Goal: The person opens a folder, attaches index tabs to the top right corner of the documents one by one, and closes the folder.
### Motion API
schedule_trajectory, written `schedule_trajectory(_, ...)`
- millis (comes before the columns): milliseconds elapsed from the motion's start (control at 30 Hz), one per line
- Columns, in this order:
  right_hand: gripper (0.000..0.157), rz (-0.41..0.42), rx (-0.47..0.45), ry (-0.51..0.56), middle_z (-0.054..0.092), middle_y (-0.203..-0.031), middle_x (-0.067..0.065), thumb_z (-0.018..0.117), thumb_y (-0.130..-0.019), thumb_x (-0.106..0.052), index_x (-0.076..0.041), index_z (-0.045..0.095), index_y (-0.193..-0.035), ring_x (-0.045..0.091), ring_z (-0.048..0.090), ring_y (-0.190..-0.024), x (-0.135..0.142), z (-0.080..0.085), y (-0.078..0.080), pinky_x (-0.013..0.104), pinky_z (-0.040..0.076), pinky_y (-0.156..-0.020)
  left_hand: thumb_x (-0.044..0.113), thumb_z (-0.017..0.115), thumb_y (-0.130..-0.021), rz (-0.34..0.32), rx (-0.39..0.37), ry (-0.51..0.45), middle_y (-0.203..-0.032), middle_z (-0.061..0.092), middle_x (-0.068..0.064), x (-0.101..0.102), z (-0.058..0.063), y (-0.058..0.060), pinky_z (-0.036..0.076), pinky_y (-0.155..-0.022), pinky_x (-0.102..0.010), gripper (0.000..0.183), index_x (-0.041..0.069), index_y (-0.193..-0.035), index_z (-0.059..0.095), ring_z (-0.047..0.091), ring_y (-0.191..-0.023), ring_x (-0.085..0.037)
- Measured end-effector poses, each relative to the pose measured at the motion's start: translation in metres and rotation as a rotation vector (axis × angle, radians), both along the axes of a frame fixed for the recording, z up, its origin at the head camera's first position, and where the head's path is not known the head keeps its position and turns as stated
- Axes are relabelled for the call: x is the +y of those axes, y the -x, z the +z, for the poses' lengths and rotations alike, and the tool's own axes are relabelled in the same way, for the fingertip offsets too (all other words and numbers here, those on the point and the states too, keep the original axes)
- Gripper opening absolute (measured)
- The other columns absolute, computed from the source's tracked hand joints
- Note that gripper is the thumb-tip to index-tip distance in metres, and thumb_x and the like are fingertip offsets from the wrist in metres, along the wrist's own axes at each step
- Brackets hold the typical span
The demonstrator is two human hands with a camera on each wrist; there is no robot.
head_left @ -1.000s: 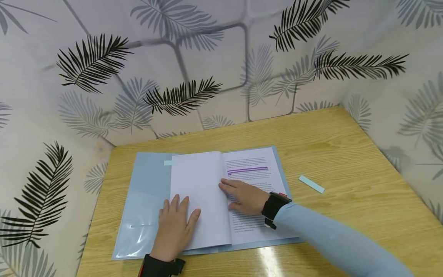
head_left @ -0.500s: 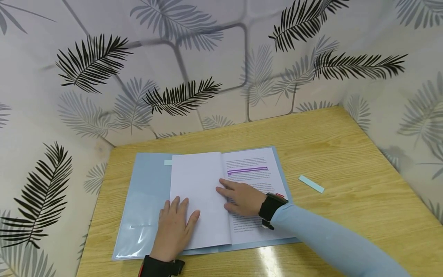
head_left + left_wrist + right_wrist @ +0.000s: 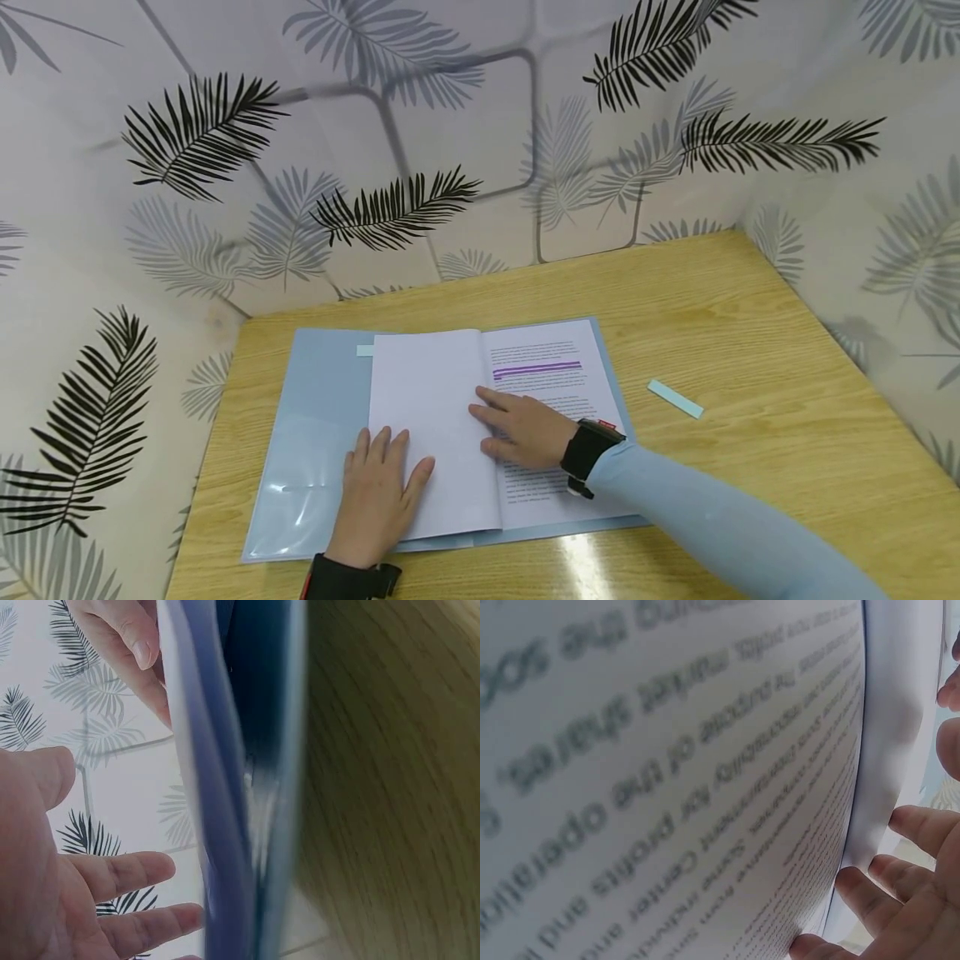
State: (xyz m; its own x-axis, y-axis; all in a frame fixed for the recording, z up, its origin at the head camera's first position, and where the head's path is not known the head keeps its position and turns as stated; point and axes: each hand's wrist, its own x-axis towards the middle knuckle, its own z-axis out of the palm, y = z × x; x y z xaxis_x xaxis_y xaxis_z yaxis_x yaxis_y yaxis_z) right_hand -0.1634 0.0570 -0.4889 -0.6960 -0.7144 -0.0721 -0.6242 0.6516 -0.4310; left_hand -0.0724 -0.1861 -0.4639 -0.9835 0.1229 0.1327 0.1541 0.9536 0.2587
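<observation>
A light-blue folder (image 3: 318, 400) lies spread on the table, papers open inside it. Its left leaf is a blank white page (image 3: 427, 375); the right one is a printed page (image 3: 540, 342) with a purple highlighted band. My left hand (image 3: 378, 496) rests on the blank page's lower left, fingers straight and spread. Near the fold, my right hand (image 3: 528, 429) touches the paper with extended fingers, covering part of the print. In the right wrist view, the right hand's fingers (image 3: 866, 900) reach the crease. Neither hand grips anything.
A pale-blue paper strip (image 3: 675, 399) lies on the wooden table (image 3: 750, 333) to the right of the folder. A similar pale tab (image 3: 364, 351) shows at the blank page's upper left edge. A leaf-patterned cloth (image 3: 450, 125) stands behind the table.
My right hand has slid slightly left over the fold onto the blank page, its fingers a little more spread. The left hand has barely moved.
</observation>
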Motion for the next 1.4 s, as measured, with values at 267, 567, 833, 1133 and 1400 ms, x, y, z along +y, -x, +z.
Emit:
schedule_trajectory(267,0.057,-0.005,-0.054,0.046,0.026,-0.157,0.005,0.048,-0.098,-0.045,-0.019,0.039,-0.148,0.024,0.029,-0.141,0.005,0.004,0.000,0.041,0.027,-0.112,0.051,0.050,-0.096,-0.007,0.023,-0.003,-0.133,0.050,-0.029,0.002,0.004,0.001,0.028,-0.100,-0.068,0.063,-0.003,-0.127,0.058,0.034,-0.131,-0.051)
schedule_trajectory(567,0.055,-0.028,-0.078,0.106,0.027,-0.157,0.004,0.050,-0.099,-0.041,-0.019,0.040,-0.148,0.023,0.030,-0.141,0.020,0.015,-0.004,0.043,0.030,-0.110,0.049,0.054,-0.095,-0.004,0.012,0.000,-0.134,0.050,-0.028,0.007,0.007,0.002,0.027,-0.102,-0.067,0.062,-0.003,-0.128,0.057,0.032,-0.132,-0.051)
schedule_trajectory(833,0.053,-0.166,0.032,0.189,0.042,-0.147,0.009,0.056,-0.098,-0.035,-0.009,0.046,-0.143,0.027,0.040,-0.134,0.078,0.030,-0.001,0.047,0.035,-0.106,0.049,0.053,-0.095,-0.039,0.041,-0.013,-0.134,0.050,-0.027,0.013,0.011,0.006,0.027,-0.103,-0.065,0.062,-0.003,-0.128,0.057,0.033,-0.133,-0.049)
schedule_trajectory(1133,0.049,-0.511,0.033,0.157,0.054,-0.128,0.019,0.062,-0.094,-0.026,0.000,0.052,-0.134,0.036,0.056,-0.108,0.172,0.025,0.002,0.050,0.049,-0.083,0.048,0.055,-0.094,-0.094,0.078,-0.040,-0.132,0.053,-0.025,0.022,0.015,0.012,0.031,-0.101,-0.064,0.059,-0.002,-0.127,0.058,0.037,-0.132,-0.045)
schedule_trajectory(1400,0.056,-0.603,0.018,0.018,0.053,-0.123,0.032,0.067,-0.089,-0.029,0.008,0.054,-0.128,0.046,0.052,-0.109,0.218,0.009,-0.006,0.058,0.043,-0.087,0.047,0.054,-0.095,-0.134,0.079,-0.052,-0.134,0.052,-0.023,0.031,0.016,0.014,0.031,-0.102,-0.062,0.059,-0.001,-0.129,0.057,0.037,-0.133,-0.043)
